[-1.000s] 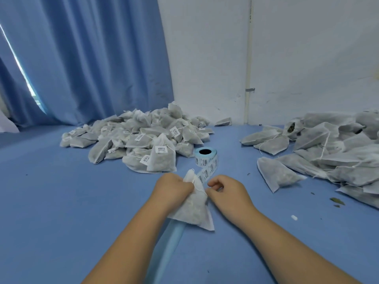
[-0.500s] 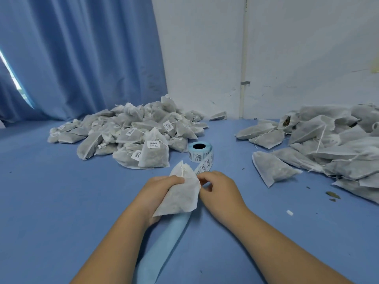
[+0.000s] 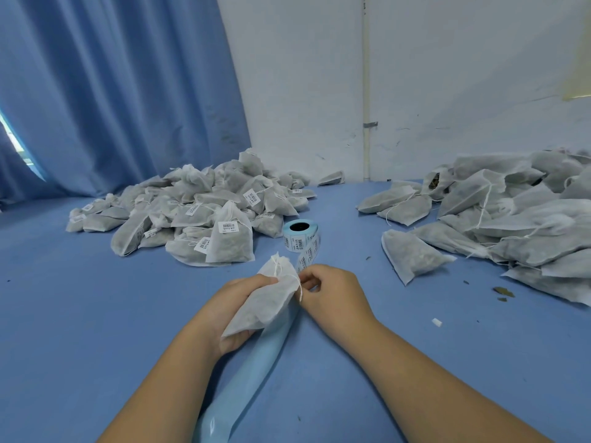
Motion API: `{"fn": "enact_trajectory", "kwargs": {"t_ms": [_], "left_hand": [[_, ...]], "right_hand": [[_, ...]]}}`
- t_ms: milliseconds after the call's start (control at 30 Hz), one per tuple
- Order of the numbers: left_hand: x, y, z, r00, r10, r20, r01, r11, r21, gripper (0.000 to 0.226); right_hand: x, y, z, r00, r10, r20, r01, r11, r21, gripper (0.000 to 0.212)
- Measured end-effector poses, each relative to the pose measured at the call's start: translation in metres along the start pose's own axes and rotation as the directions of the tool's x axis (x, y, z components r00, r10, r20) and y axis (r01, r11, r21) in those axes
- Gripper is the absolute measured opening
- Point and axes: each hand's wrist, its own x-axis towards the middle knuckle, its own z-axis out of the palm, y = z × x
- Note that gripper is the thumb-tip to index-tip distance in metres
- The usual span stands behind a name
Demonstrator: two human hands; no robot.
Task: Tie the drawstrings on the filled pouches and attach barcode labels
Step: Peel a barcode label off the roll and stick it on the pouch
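Since a second ago the left hand point(image 3: 225, 303) has shifted from fisting the pouch point(image 3: 268, 302) at its neck to gripping its body from beneath, just above the blue table point(image 3: 96, 314). The right hand point(image 3: 332, 292), fingers curled, pinches the drawstring point(image 3: 299, 287) at the pouch's right edge. Label roll point(image 3: 300, 233) just beyond. Labelled pile point(image 3: 192, 209) far left, unlabelled pile point(image 3: 511, 219) right.

Bare left hand point(image 3: 243, 302) on bare left forearm point(image 3: 166, 378); bare right hand point(image 3: 332, 292) on bare right forearm point(image 3: 431, 378). Both arms uncovered to bottom frame edge. Fingernails too blurry to tell.
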Motion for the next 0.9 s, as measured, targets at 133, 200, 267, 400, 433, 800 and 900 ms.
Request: {"fn": "enact_trajectory", "kwargs": {"t_ms": [133,200,267,400,433,800,900], "left_hand": [[0.0005,0.0006,-0.0012,0.999,-0.015,0.041,0.014,1.0,0.025,0.023],[0.0008,0.001,-0.0023,0.997,-0.03,0.066,0.029,0.999,0.021,0.01],[0.0029,0.0011,-0.0038,0.996,-0.043,0.085,0.042,0.999,0.005,0.017],[0.0045,0.0013,-0.0044,0.994,-0.051,0.096,0.05,0.999,0.015,0.033],[0.0046,0.0014,-0.0047,0.994,-0.047,0.094,0.045,0.999,0.024,0.036],[0.0066,0.001,-0.008,0.998,-0.039,0.054,0.037,0.999,0.036,0.025],[0.0076,0.0012,-0.0085,0.999,-0.029,0.02,0.029,1.0,-0.011,0.012]], "right_hand": [[0.0008,0.0006,-0.0041,1.0,0.016,0.009,-0.015,0.999,-0.051,0.011],[0.0005,-0.0004,-0.0046,1.0,0.003,0.01,-0.002,0.995,-0.097,0.013],[0.0,-0.0017,-0.0042,1.0,-0.005,0.001,0.006,0.992,-0.125,0.015],[-0.0003,-0.0034,-0.0037,1.0,-0.01,-0.018,0.006,0.986,-0.165,0.015],[-0.0001,-0.0035,-0.004,1.0,-0.01,-0.022,0.006,0.985,-0.171,0.015],[-0.0022,-0.0064,-0.0041,0.998,-0.063,0.0,0.062,0.976,-0.21,0.018],[-0.0031,-0.0079,-0.0011,0.995,-0.097,-0.018,0.09,0.971,-0.221,0.018]]}}
